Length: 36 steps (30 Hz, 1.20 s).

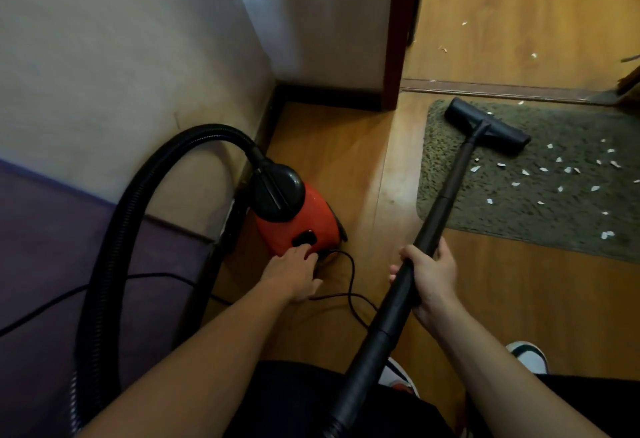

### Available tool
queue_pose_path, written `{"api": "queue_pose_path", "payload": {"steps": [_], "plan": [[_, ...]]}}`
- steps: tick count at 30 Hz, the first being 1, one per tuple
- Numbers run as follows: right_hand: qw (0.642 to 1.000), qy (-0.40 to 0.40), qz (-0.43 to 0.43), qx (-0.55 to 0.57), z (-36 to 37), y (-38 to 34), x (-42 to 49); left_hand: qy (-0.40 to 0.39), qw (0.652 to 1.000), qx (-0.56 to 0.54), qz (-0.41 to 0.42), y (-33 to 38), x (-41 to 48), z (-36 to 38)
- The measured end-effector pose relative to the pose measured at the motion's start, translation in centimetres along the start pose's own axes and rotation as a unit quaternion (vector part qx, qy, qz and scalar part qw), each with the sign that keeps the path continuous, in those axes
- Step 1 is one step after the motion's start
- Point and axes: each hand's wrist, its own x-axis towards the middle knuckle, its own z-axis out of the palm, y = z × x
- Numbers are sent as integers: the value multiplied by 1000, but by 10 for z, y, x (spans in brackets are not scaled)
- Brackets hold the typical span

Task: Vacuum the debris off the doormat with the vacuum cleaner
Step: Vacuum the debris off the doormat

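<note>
The orange-brown wooden floor (346, 167) fills the middle of the head view, with pale walls meeting in a corner at 11 o'clock. A grey-green shaggy rectangular doormat (519, 219) lies at 2 o'clock, just before a doorway threshold. A black ribbed flexible hose (207, 133) arches from 8 o'clock up and over into the top of a red plastic canister vacuum cleaner (311, 216), which sits on the floor by the wall, well apart from the mat at its 9 o'clock. A long black rigid wand (446, 195) slants from 6 o'clock towards 1 o'clock, ending in a wide black floor nozzle (485, 122) resting on the mat's far left corner. The right hand (429, 275) has its grip closed round the wand. The left hand (294, 271) holds nothing; its grip is loose, fingers stretched onto the cleaner's rear beside a black switch. A thin dark power cord (352, 275) loops between the hands. Small white paper scraps (568, 170) lie scattered on the mat at the nozzle's 4 o'clock.
</note>
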Motion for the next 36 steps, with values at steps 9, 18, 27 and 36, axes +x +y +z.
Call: {"api": "queue_pose_path", "payload": {"steps": [9, 18, 27, 36], "plan": [[1000, 3, -5, -10, 0, 3, 1, 60, 995, 84, -3, -10, 41, 26], [1000, -10, 15, 19, -3, 5, 1, 109, 989, 94, 23, -23, 43, 40], [1000, -8, 15, 15, -5, 7, 1, 86, 992, 77, 47, -34, 49, 47], [999, -15, 20, 29, -7, 9, 1, 49, 997, 63, 17, -23, 48, 45]]}}
